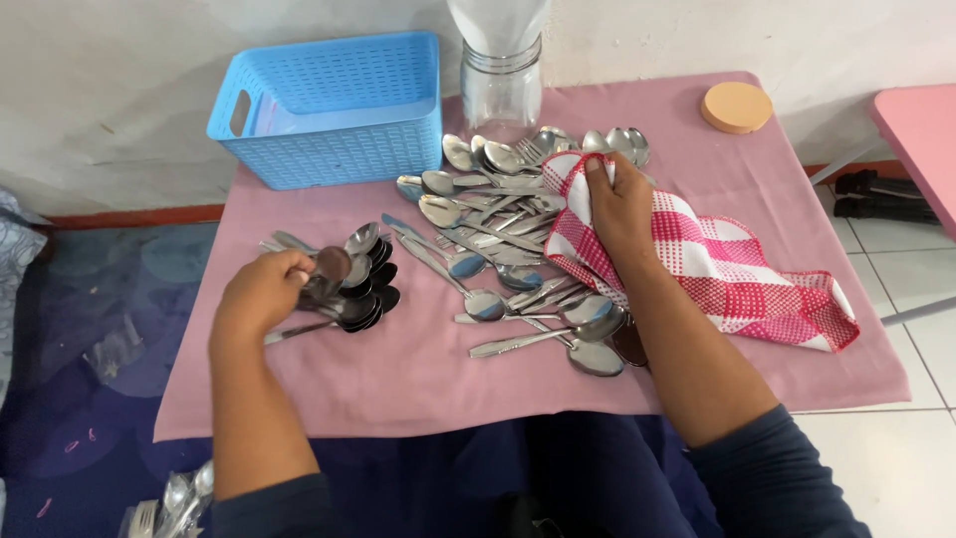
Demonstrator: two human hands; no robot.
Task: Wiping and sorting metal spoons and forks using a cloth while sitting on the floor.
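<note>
Left hand (261, 292) at 9 o'clock, fingers pinched on spoon (330, 265) over stacked spoons (363, 289); right hand (619, 214) clamped on checkered cloth (732, 269), 2 o'clock of loose cutlery pile (498, 239); blue basket (334, 105) at 11

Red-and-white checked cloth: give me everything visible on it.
The cloth is woven fabric, checked red and white with a red hem. It lies crumpled on the pink table cover, trailing toward the right edge. Its upper left end is bunched in the right hand, which presses it over the loose spoon pile. It looks dry and unstained.
</note>
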